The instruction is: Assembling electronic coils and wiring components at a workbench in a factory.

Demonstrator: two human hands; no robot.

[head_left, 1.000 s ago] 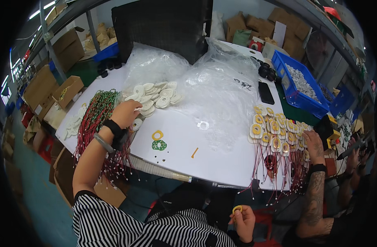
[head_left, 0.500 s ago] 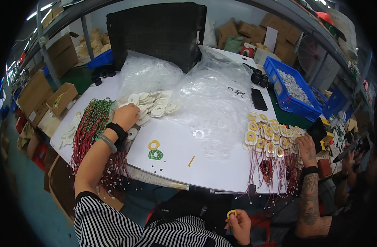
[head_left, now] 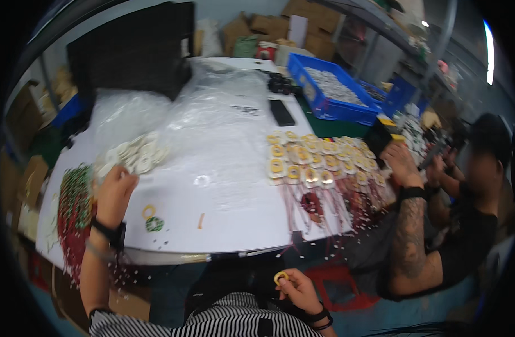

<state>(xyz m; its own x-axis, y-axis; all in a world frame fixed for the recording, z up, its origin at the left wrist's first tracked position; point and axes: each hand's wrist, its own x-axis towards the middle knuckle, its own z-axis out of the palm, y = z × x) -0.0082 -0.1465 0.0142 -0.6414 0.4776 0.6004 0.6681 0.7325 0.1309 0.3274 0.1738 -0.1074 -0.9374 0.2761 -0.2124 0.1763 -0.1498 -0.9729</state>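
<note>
My left hand (head_left: 116, 191) is at the near edge of a pile of white round plastic pieces with centre holes (head_left: 138, 156). Its fingers are bent together; what they may hold is hidden and blurred. Beside it lies a bundle of green ring-shaped circuit boards (head_left: 73, 194) with red wires. Low in front of my body, past the table edge, my right hand (head_left: 301, 293) pinches a yellow ring (head_left: 280, 277). On the white table between them lie another yellow ring (head_left: 149, 211), a green ring circuit board (head_left: 154, 224) and a thin yellow strip (head_left: 201, 220).
A large clear plastic bag (head_left: 223, 129) covers the table's middle. Rows of white-and-yellow wired discs (head_left: 302, 160) lie at right, near a co-worker's tattooed arm (head_left: 410, 241). Behind are a black phone (head_left: 281, 113), a blue crate (head_left: 341, 106) and a black case (head_left: 131, 50).
The view has swung to the right, bringing more of the co-worker into sight. My left hand has drawn back slightly toward me from the white pieces. My right hand still holds the yellow ring.
</note>
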